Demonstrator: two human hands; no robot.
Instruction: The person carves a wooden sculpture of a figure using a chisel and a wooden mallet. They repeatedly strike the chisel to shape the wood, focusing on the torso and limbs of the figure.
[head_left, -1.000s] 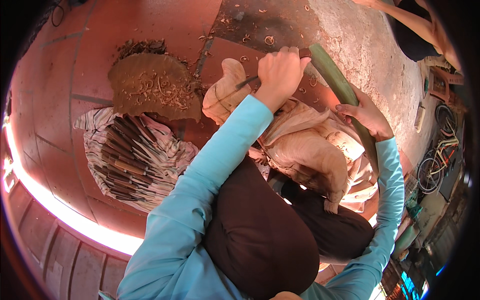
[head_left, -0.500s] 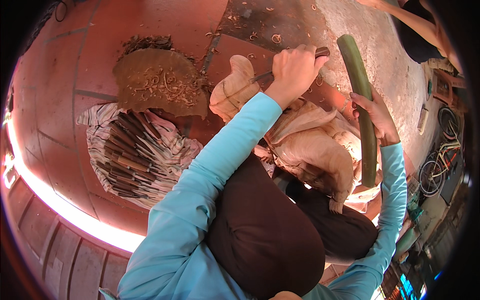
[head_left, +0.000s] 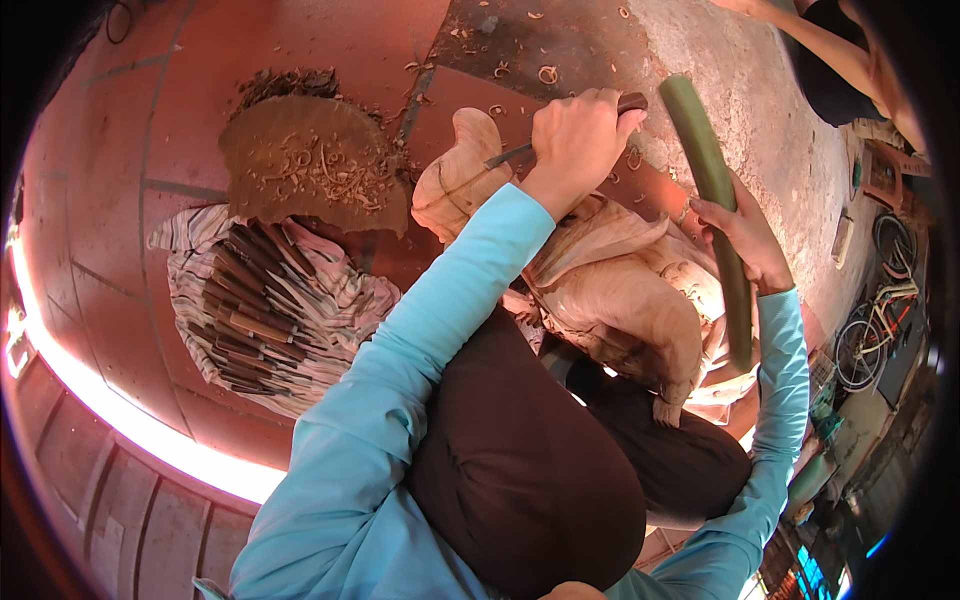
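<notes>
A pale carved wooden figure [head_left: 610, 290] lies against my bent legs, its rounded end [head_left: 462, 185] pointing to the far left. My left hand [head_left: 575, 145] is closed round a chisel [head_left: 632, 101]. The dark handle end sticks out to the right of the fist, and the thin blade slants down left to the rounded end, where its tip seems to touch the wood. A long green stick-like club [head_left: 702, 150] is gripped by my right hand [head_left: 748, 240] around its middle. The club's upper end stands just right of the chisel handle, apart from it.
On the left, a striped cloth [head_left: 190, 270] bears several wood-handled carving tools [head_left: 250, 290]. Beyond it lies a brown slab [head_left: 250, 150] strewn with shavings. Another person's arm [head_left: 840, 55] shows at the top right. Bicycles [head_left: 870, 345] stand at the far right.
The whole view has shifted slightly left. The club's upper end has come a little closer to the carving side, and the chisel has moved slightly left. Both grips are the same.
</notes>
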